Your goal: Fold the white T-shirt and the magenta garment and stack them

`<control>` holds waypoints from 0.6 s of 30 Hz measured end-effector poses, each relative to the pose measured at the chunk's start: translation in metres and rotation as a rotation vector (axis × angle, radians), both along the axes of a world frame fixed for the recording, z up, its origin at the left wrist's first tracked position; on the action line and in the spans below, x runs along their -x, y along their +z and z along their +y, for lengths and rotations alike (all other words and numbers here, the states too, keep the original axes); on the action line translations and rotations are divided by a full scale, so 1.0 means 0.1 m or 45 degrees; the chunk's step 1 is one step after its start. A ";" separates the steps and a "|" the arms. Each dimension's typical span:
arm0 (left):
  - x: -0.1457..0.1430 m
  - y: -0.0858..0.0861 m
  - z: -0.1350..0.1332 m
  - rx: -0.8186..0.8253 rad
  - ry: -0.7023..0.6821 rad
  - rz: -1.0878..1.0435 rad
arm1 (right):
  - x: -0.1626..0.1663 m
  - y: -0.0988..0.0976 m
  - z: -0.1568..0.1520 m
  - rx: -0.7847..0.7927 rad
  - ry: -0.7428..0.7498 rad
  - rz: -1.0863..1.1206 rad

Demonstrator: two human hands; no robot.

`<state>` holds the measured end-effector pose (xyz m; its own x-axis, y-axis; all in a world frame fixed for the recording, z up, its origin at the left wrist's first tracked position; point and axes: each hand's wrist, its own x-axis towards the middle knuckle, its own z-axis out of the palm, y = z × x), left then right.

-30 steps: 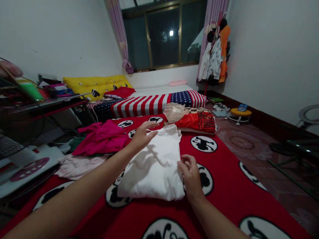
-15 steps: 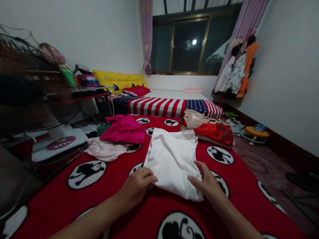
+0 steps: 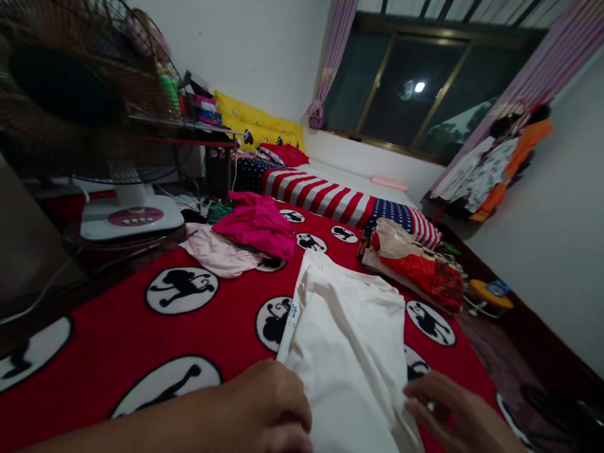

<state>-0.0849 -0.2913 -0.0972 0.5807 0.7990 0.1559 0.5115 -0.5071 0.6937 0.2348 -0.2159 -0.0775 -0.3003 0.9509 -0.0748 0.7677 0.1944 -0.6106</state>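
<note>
White garment point(image 3: 349, 333), 5 o'clock: smooth, matt cloth, softly creased. Red bed cover printed with round monkey motifs point(image 3: 104, 340), 8 o'clock: matt, fleece-like cloth. White fan base point(image 3: 99, 217), 9 o'clock: smooth plastic, faintly glossy. Dark window glass point(image 3: 396, 113), between 1 and 2 o'clock: shiny; gold-coloured window frame point(image 3: 378, 82): metallic.

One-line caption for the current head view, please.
Left hand and right hand at the edges of a white garment on a red blanket, pink clothes beyond.

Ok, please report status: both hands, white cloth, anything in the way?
Left hand curled at white cloth, left edge; right hand at right edge, grips unclear. Cloth wrinkled, on red blanket. Magenta garment lies apart, farther left.
</note>
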 end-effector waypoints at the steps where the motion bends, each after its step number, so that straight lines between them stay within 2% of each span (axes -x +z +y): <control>1: 0.01 -0.03 0.02 -0.018 0.063 -0.092 | 0.16 0.10 0.12 -0.090 0.060 -0.006; 3: 0.02 -0.12 0.04 -0.110 0.228 -0.240 | 0.55 0.24 0.40 -0.241 0.214 0.039; 5: 0.03 -0.23 0.05 -0.198 0.373 -0.313 | 0.97 0.28 0.73 -0.362 0.344 0.098; 8: 0.03 -0.36 0.06 -0.190 0.489 -0.354 | 1.49 0.16 1.22 -0.436 0.359 0.198; 10: 0.04 -0.39 0.08 -0.123 0.541 -0.382 | 1.73 0.05 1.48 -0.335 0.308 0.284; 12: 0.04 -0.40 0.11 -0.038 0.559 -0.415 | 1.88 -0.03 1.66 -0.156 0.331 0.327; 14: 0.05 -0.39 0.12 0.053 0.564 -0.457 | 1.93 -0.05 1.74 0.011 0.447 0.256; 16: 0.04 -0.39 0.12 0.116 0.582 -0.505 | 1.89 -0.02 1.77 0.074 0.569 0.106; 18: 0.03 -0.41 0.11 0.154 0.607 -0.540 | 1.76 0.05 1.76 0.031 0.622 0.031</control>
